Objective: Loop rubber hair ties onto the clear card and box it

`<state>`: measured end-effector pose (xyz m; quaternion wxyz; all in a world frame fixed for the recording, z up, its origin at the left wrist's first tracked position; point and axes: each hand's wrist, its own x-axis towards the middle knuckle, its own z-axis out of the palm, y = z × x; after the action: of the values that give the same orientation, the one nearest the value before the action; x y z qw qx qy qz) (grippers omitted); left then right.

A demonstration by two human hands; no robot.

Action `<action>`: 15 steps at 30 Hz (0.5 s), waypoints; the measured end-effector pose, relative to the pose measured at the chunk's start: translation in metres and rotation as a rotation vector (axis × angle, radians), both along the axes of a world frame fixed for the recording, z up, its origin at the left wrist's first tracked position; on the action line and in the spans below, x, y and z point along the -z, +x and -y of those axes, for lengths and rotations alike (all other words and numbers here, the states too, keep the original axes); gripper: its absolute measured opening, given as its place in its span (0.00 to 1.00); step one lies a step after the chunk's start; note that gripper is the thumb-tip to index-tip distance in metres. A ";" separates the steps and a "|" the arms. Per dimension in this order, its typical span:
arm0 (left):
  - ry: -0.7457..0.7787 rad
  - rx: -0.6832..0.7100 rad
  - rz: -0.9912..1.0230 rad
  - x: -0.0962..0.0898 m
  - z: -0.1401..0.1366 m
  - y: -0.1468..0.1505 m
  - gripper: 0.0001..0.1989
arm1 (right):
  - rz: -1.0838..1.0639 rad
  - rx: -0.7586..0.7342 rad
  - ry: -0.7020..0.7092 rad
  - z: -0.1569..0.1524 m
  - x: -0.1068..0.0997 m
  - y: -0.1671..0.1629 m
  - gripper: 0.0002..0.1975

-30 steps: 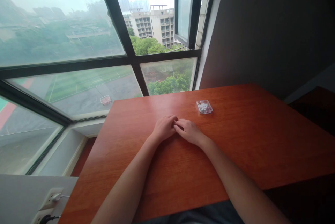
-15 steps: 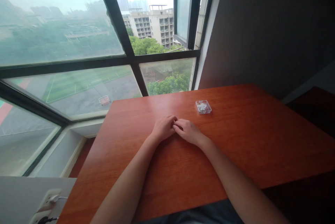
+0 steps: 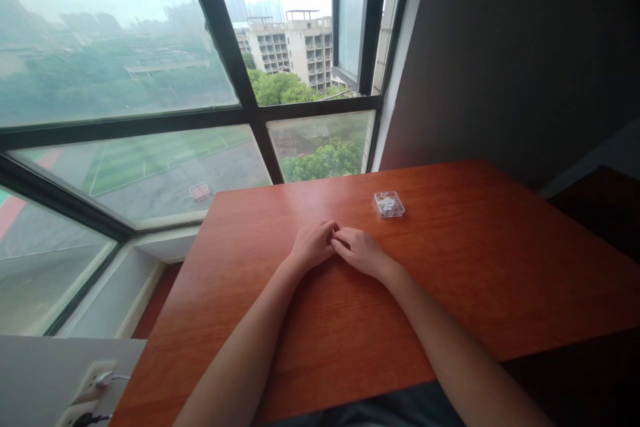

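Observation:
My left hand [image 3: 315, 243] and my right hand [image 3: 361, 249] rest together on the wooden table [image 3: 480, 260], fingertips meeting in the middle. Both have their fingers curled in and closed, and nothing shows in either one. Beyond my right hand, a little to its right, lies a small clear plastic box [image 3: 389, 204]. White and clear small pieces show through it, too small to name. Neither hand touches the box.
Past the table's far edge stand dark-framed windows [image 3: 257, 114], with one pane swung outward. A dark wall [image 3: 490, 60] rises at the right. Low on the left, a wall socket [image 3: 95, 380] holds plugged-in cables.

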<state>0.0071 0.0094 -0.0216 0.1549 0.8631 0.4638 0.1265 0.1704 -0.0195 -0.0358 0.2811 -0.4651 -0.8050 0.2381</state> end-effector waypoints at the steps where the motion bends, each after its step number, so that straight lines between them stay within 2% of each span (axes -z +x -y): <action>1: -0.003 -0.004 -0.004 0.000 0.000 0.000 0.13 | -0.001 -0.001 -0.001 0.000 0.000 0.000 0.08; 15: -0.007 -0.007 -0.019 -0.001 0.000 0.001 0.13 | 0.008 0.002 0.001 0.001 -0.001 0.000 0.08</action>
<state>0.0079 0.0093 -0.0205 0.1530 0.8620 0.4689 0.1172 0.1703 -0.0203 -0.0348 0.2781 -0.4666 -0.8058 0.2358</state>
